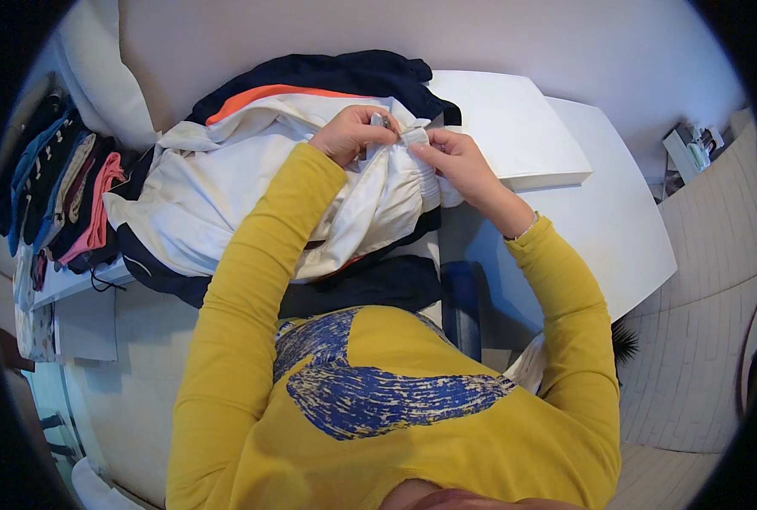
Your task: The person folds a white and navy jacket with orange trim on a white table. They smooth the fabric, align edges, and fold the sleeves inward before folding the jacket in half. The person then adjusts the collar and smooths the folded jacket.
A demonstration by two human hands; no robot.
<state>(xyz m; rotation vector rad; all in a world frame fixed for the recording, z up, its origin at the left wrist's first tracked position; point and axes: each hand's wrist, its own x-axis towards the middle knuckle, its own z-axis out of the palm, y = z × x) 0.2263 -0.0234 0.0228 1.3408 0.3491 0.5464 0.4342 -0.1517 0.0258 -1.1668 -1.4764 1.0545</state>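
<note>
A white garment [225,172] with a gathered elastic band lies spread in front of me, creased. My left hand [356,132] pinches its upper edge, where a small shiny fastener shows at the fingertips. Close by on the right, my right hand [453,158] grips a white fabric tab [414,136] of the same garment between thumb and finger. The fingertips of both hands nearly meet. Under the white garment lies dark navy clothing [327,70] with an orange strip [282,92] along it. The fastener's exact kind cannot be made out.
A white box-like block [512,127] stands on the white table [627,210] to the right. Folded clothes [66,178] stand in a row at the left. A dark blue chair part [462,306] is near my body. Small items sit on a shelf [684,153] far right.
</note>
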